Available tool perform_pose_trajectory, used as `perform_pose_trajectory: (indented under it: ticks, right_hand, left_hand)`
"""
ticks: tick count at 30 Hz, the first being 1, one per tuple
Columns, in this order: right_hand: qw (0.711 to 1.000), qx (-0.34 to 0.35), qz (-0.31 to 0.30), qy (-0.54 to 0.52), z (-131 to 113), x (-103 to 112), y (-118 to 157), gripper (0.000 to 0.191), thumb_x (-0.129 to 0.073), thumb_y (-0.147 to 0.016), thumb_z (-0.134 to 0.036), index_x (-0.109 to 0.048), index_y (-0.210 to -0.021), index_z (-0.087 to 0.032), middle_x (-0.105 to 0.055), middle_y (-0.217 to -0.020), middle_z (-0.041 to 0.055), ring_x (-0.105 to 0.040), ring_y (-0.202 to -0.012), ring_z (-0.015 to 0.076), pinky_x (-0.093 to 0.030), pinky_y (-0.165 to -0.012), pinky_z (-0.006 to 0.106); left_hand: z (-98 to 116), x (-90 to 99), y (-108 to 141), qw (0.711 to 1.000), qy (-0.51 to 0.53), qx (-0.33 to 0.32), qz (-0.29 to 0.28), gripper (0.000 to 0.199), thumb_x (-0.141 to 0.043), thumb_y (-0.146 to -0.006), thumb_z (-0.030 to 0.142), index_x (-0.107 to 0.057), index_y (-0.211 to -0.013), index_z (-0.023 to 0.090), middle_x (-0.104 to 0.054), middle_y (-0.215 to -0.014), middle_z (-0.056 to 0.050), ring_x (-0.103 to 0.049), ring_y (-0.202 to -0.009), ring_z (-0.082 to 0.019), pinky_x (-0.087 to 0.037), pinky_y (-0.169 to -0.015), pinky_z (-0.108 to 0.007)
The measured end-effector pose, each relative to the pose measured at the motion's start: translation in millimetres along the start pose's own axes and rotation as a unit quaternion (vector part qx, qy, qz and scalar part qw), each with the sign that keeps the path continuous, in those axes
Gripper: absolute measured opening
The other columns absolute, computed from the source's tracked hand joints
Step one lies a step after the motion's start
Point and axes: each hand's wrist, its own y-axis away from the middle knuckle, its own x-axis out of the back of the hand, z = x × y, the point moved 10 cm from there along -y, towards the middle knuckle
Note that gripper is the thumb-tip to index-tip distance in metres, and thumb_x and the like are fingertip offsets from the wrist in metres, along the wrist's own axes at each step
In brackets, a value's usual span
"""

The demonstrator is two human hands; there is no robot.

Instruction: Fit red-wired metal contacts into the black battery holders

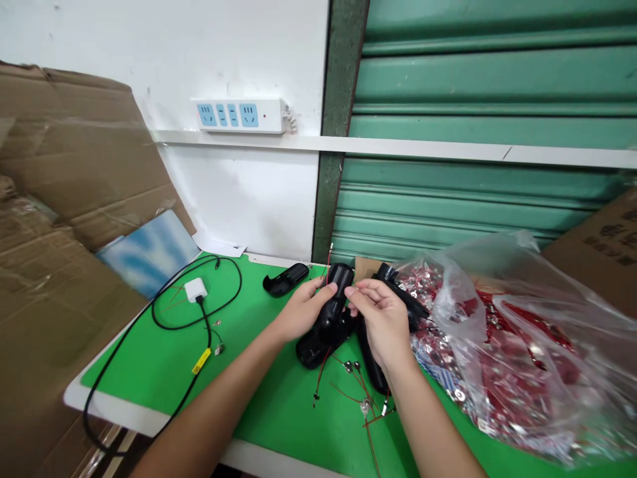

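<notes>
My left hand (303, 307) is closed around a glossy black plastic casing (339, 275), held at a slant over the table. A red wire (329, 260) with a pale tip sticks up beside the casing's far end. At the casing's right side my right hand (381, 312) is pinched, thumb against fingertips; what lies between them is too small to make out. Beneath the hands lie more black casings (312, 350), one partly covered by my right hand. Several thin red wires with small metal parts (365, 403) are scattered on the green mat in front.
A clear plastic bag (522, 372) full of red-wired metal parts fills the right side. An open black shell (286, 279) lies behind my left hand. Left are a white adapter (196, 289), a looping black cable (154, 312) and cardboard (60, 265). A power strip (239, 115) hangs above.
</notes>
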Motion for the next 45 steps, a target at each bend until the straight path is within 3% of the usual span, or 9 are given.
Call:
perform_pose_trajectory:
  ticks: [3, 7, 11, 15, 24, 28, 31, 35, 45]
  right_hand:
    - [0.998, 0.043, -0.001, 0.045, -7.3, -1.2, 2.0, 0.032, -0.091, -0.069, -0.042, -0.076, -0.085, -0.018, -0.073, -0.074, 0.0023, -0.064, -0.060, 0.0137, -0.052, -0.053, 0.025]
    - [0.972, 0.170, -0.003, 0.164, -31.4, -8.7, 12.7, 0.012, -0.080, -0.082, -0.032, -0.082, -0.086, -0.021, -0.074, -0.084, 0.0046, -0.068, -0.069, 0.0152, -0.056, -0.059, 0.026]
    - [0.941, 0.235, -0.021, 0.241, -40.2, -19.5, 23.0, 0.013, -0.075, -0.087, -0.022, -0.083, -0.097, -0.022, -0.074, -0.080, 0.0019, -0.068, -0.068, 0.0142, -0.058, -0.063, 0.026]
    - [0.910, 0.289, -0.029, 0.294, -46.1, -27.0, 30.4, 0.014, -0.071, -0.090, -0.016, -0.081, -0.097, -0.021, -0.078, -0.083, 0.0020, -0.071, -0.071, 0.0149, -0.060, -0.069, 0.027]
    - [0.876, 0.336, -0.072, 0.339, -48.2, -39.7, 37.7, 0.021, -0.061, -0.095, -0.010, -0.078, -0.100, -0.021, -0.075, -0.090, 0.0036, -0.072, -0.078, 0.0163, -0.060, -0.075, 0.028]
    - [0.827, 0.380, -0.107, 0.401, -48.8, -48.4, 44.5, 0.024, -0.055, -0.098, -0.009, -0.074, -0.107, -0.020, -0.073, -0.097, 0.0069, -0.071, -0.089, 0.0200, -0.059, -0.082, 0.033]
    - [0.785, 0.410, -0.112, 0.451, -49.3, -52.8, 48.8, 0.028, -0.054, -0.099, -0.009, -0.065, -0.124, -0.019, -0.072, -0.095, 0.0074, -0.070, -0.089, 0.0231, -0.059, -0.082, 0.037]
    - [0.752, 0.449, -0.102, 0.472, -53.3, -55.4, 54.8, 0.039, -0.054, -0.100, -0.010, -0.052, -0.138, -0.018, -0.074, -0.099, 0.0089, -0.071, -0.093, 0.0249, -0.060, -0.085, 0.040]
    - [0.742, 0.454, -0.098, 0.483, -51.5, -55.8, 55.1, 0.059, -0.051, -0.101, -0.011, -0.035, -0.157, -0.022, -0.077, -0.105, 0.0095, -0.076, -0.094, 0.0253, -0.064, -0.091, 0.043]
  left_hand:
    - [-0.1, 3.6, -0.8, 1.000, 0.000, -0.004, 0.017, 0.054, -0.065, -0.082, 0.064, -0.071, -0.106, 0.015, -0.072, -0.092, -0.003, -0.062, -0.087, -0.017, -0.051, -0.082, -0.028]
    - [1.9, 7.1, -2.2, 0.999, -0.017, -0.026, 0.033, 0.046, -0.055, -0.088, 0.053, -0.070, -0.109, 0.015, -0.074, -0.107, -0.006, -0.064, -0.106, -0.022, -0.051, -0.098, -0.033]
    - [3.2, 9.1, -3.4, 0.997, -0.038, -0.045, 0.041, 0.042, -0.049, -0.092, 0.048, -0.069, -0.109, 0.015, -0.073, -0.116, -0.007, -0.061, -0.116, -0.023, -0.047, -0.110, -0.037]
    - [1.3, 9.5, -3.6, 0.997, -0.051, -0.047, 0.037, 0.038, -0.047, -0.095, 0.045, -0.066, -0.112, 0.017, -0.071, -0.118, -0.006, -0.060, -0.115, -0.022, -0.044, -0.115, -0.038]
    - [-3.5, 8.4, -5.8, 0.995, -0.079, -0.051, 0.024, 0.034, -0.043, -0.098, 0.043, -0.056, -0.120, 0.020, -0.062, -0.124, -0.006, -0.054, -0.127, -0.024, -0.036, -0.122, -0.041]
    - [-2.1, 10.6, -3.6, 0.995, -0.091, -0.040, 0.034, 0.037, -0.041, -0.099, 0.044, -0.054, -0.122, 0.020, -0.064, -0.124, -0.007, -0.056, -0.125, -0.025, -0.038, -0.119, -0.043]
    - [10.0, 9.0, 1.5, 0.987, -0.139, -0.074, 0.039, 0.038, -0.038, -0.101, 0.042, -0.053, -0.128, 0.020, -0.064, -0.131, -0.008, -0.056, -0.128, -0.023, -0.038, -0.120, -0.040]
    - [18.8, 4.9, 6.2, 0.981, -0.163, -0.102, 0.036, 0.040, -0.035, -0.103, 0.040, -0.053, -0.130, 0.018, -0.064, -0.137, -0.010, -0.056, -0.132, -0.022, -0.037, -0.122, -0.037]
    - [20.8, 1.0, 8.0, 0.975, -0.173, -0.132, 0.034, 0.040, -0.034, -0.105, 0.039, -0.059, -0.128, 0.017, -0.067, -0.137, -0.009, -0.060, -0.127, -0.021, -0.042, -0.118, -0.034]
